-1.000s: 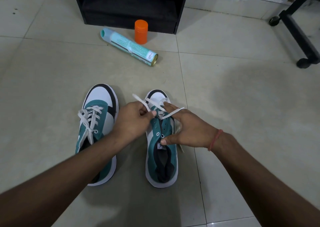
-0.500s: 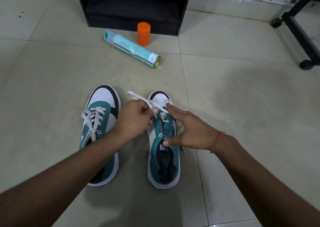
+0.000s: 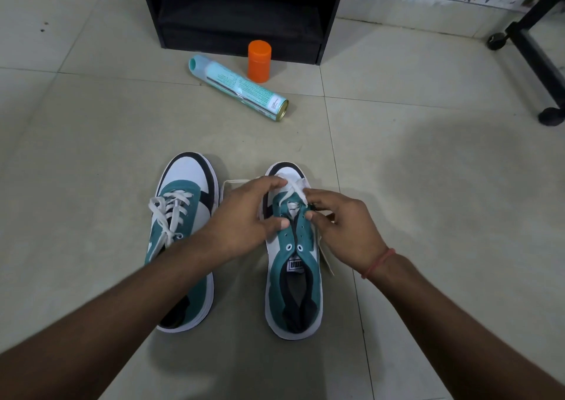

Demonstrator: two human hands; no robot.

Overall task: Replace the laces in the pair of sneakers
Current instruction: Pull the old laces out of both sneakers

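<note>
Sneakers stand side by side on the tiled floor point(image 3: 91, 161), toes pointing away from the person. Left sneaker point(image 3: 180, 216) is fully laced in white. Right sneaker point(image 3: 293, 262) is laced only at its toe end; the eyelets nearer the heel are bare. Left hand point(image 3: 244, 219) curls its grip around the white lace point(image 3: 295, 190) over the right sneaker's toe. Right hand point(image 3: 345, 228) pinches the lace at an eyelet, fingers bent. Beyond the right sneaker lie a spray can point(image 3: 241, 89) and an upright orange cap point(image 3: 259, 60).
</note>
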